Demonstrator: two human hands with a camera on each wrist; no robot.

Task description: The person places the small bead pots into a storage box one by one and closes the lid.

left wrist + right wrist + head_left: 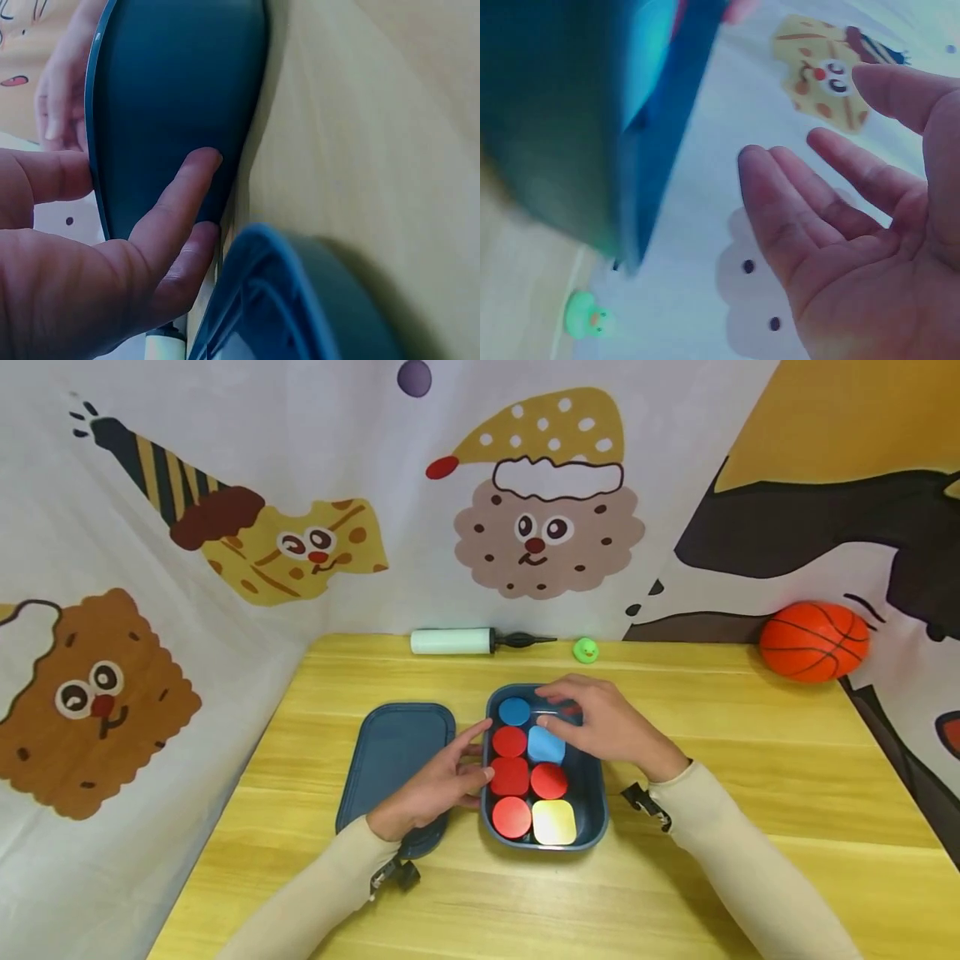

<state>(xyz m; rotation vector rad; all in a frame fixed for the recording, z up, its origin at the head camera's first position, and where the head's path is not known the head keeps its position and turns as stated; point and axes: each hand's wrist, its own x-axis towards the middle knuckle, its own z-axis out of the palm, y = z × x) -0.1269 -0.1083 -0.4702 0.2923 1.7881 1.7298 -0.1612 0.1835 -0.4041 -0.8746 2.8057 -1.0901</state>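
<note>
A dark blue rectangular box [590, 802] stands without its cover on the table. Inside are flat-topped round and square pieces: a blue round piece [514, 711], a blue square piece [546, 745], a red square piece [509, 776], a yellow square piece [554, 822] and several red round ones. My left hand [438, 781] touches the box's left side, its thumb at the rim and fingers against the outer wall [172, 97]. My right hand [600, 718] hovers over the box's far right part, fingers spread and holding nothing [855, 232]. It partly hides a red patch there.
A dark blue lid [397, 752] lies left of the box. Along the back edge are a pale hand pump [452, 641] and a small green rubber duck [586, 650]. An orange basketball [814, 642] sits at the back right, by the printed cloth [405, 460].
</note>
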